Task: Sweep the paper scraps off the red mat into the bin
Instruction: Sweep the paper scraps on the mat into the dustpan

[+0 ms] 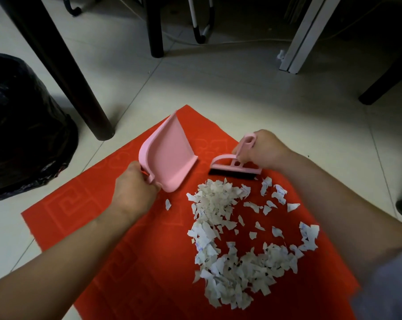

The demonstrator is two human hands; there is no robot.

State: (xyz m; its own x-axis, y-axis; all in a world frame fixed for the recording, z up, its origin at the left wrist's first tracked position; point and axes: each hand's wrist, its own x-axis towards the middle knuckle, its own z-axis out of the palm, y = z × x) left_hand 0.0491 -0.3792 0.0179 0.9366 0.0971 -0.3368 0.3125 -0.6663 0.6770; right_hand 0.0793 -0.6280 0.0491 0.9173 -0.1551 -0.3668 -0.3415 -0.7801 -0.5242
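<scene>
A red mat [91,204] lies on the tiled floor, with several white paper scraps [220,227] heaped on its right half. My left hand [135,192] grips the handle of a pink dustpan [170,155], which is tilted with its mouth raised off the mat. My right hand [262,151] holds the handle of a pink hand brush [234,167]. Its black bristles rest on the mat just beyond the scrap pile. A bin lined with a black bag [20,125] stands on the floor to the left of the mat.
A dark table leg [80,93] stands between the bin and the mat. Another dark leg [155,26], chair feet and a white frame post [304,35] are further back. Pale tiled floor [241,88] surrounds the mat.
</scene>
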